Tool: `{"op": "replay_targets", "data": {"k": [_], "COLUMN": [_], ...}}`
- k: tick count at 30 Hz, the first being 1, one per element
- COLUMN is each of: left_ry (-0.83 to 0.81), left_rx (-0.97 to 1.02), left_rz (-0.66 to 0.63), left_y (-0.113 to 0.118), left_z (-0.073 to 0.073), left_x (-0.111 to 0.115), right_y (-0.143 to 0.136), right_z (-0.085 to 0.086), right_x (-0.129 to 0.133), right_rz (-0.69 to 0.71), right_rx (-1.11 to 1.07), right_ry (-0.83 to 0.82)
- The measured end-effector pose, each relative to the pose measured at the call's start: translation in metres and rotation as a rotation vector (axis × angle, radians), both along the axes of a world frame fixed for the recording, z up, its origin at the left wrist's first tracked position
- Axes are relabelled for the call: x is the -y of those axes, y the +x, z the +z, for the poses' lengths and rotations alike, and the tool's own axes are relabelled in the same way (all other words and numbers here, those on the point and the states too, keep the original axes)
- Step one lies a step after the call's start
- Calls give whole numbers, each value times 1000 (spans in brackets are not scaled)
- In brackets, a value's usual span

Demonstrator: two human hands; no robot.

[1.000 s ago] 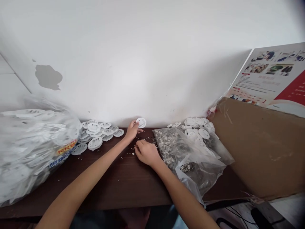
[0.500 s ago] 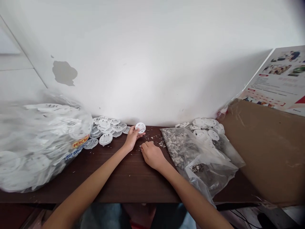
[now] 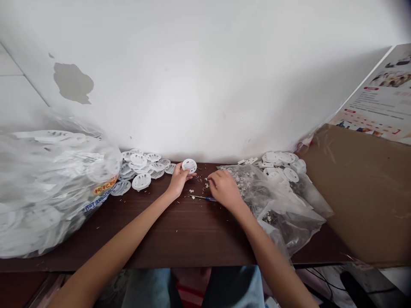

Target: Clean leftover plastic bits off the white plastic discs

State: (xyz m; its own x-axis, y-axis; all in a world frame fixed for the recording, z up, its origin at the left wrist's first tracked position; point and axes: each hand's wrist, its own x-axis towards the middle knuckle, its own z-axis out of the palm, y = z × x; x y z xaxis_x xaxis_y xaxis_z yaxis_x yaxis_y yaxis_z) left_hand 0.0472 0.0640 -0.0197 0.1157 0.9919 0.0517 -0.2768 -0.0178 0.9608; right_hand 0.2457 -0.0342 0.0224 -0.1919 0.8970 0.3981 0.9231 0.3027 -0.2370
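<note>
My left hand pinches a white round plastic disc with slots in it, tilted up above the table near the wall. My right hand is over the scattered small metal pieces, beside the plastic bag. Its fingers are bent together, and what they hold, if anything, is too small to make out. Below those fingers, a thin screwdriver with a blue handle lies on the table, its handle end partly hidden by the hand. A few loose small pieces lie near its tip.
A large clear bag of white discs fills the left side. Loose discs are heaped beside it. At right, a clear bag of small metal pieces lies before more white discs. A cardboard box borders the brown table.
My right hand has moved right and away from me, towards the small pieces by the bag, uncovering the screwdriver. My left hand still holds the disc. The camera view has shifted slightly.
</note>
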Motion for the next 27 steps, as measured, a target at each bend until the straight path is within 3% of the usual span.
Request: {"op": "replay_targets", "data": {"k": [4,7,21,27], "left_ry": [36,60,178,109], "left_rx": [-57,-78,-31,-37], "left_rz": [-58,-100,-286,-265], "left_y": [-2,-3,-4,-5], "left_z": [3,5,13,9], "left_x": [3,6,24,19], "right_y": [45,59,47,50], "right_z": [8,3,-6,-9], "right_x": [-8,-8,-7,-10], "right_rz": [-70,-58,-107,-101], "right_rx": [-22,-11,93,65], "right_ry": [-75,-161,-143,-82]}}
